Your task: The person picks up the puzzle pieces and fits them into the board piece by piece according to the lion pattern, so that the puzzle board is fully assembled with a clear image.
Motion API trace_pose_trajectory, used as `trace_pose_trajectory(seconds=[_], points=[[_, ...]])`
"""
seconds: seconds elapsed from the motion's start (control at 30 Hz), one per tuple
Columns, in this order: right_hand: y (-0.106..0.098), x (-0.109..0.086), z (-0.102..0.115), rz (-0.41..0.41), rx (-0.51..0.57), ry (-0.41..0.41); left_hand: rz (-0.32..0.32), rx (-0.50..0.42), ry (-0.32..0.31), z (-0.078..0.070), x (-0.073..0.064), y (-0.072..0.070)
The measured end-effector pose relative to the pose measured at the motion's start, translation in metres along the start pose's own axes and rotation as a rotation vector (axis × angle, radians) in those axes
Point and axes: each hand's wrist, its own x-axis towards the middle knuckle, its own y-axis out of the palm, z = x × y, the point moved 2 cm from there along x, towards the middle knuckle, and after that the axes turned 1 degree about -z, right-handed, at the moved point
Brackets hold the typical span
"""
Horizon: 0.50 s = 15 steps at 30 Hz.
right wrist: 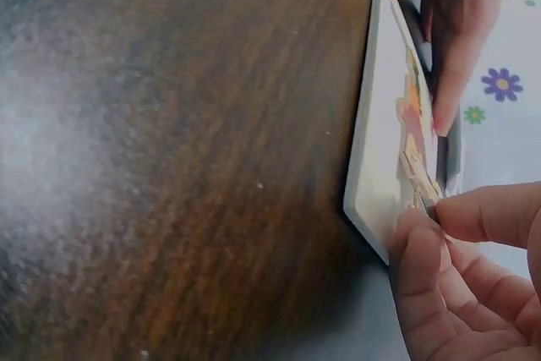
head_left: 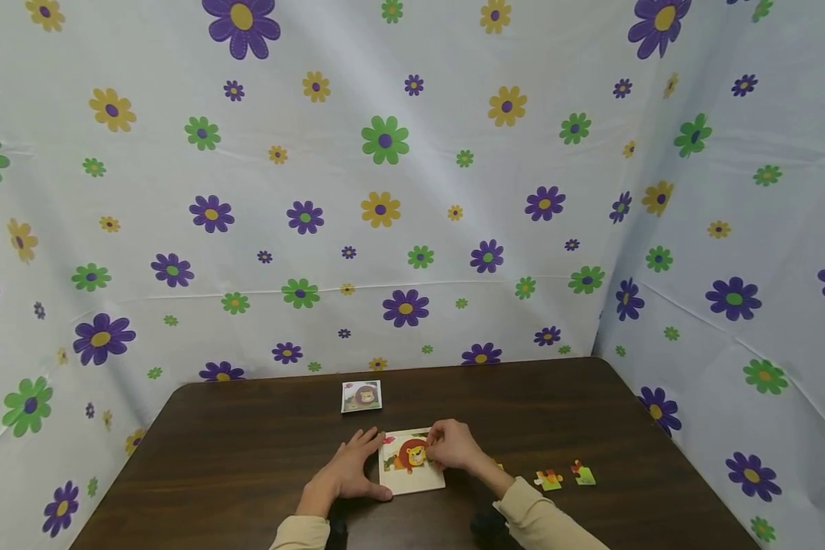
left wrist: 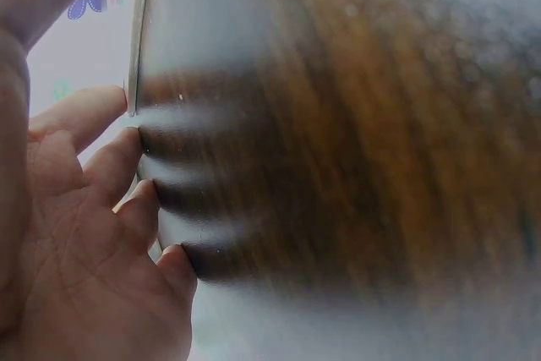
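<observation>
A cream puzzle board (head_left: pixel 412 481) lies on the dark table, with part of a lion picture (head_left: pixel 411 454) fitted in it. My left hand (head_left: pixel 347 467) spreads along the board's left side, thumb at the near corner and forefinger by the far one. Its other fingertips (left wrist: pixel 173 261) rest on the tabletop. Over the board's right part, my right hand (head_left: pixel 451 445) pinches a small puzzle piece (right wrist: pixel 429 207) between thumb and forefinger, right at the lion's edge. My fingers mostly hide that piece.
Two loose puzzle pieces, one (head_left: pixel 548 480) nearer and one (head_left: pixel 582 473) farther out, lie to the right. Another piece (head_left: pixel 499 465) peeks out behind my right wrist. A lion picture card (head_left: pixel 361 396) lies beyond the board. Flowered cloth (head_left: pixel 385 305) hangs behind the table (head_left: pixel 247 451).
</observation>
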Motion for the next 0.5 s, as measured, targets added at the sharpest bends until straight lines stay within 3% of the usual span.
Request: trace_pose_trajectory(seconds=[0.33, 0.5], points=[[0.0038, -0.0033, 0.0054, -0.109, -0.159, -0.106, 0.002, 0.008, -0.001, -0.0010, -0.0004, -0.0010], [0.0053, -0.0049, 0.0037, -0.147, -0.167, -0.122, 0.007, 0.006, -0.004, -0.0011, -0.0002, -0.0010]])
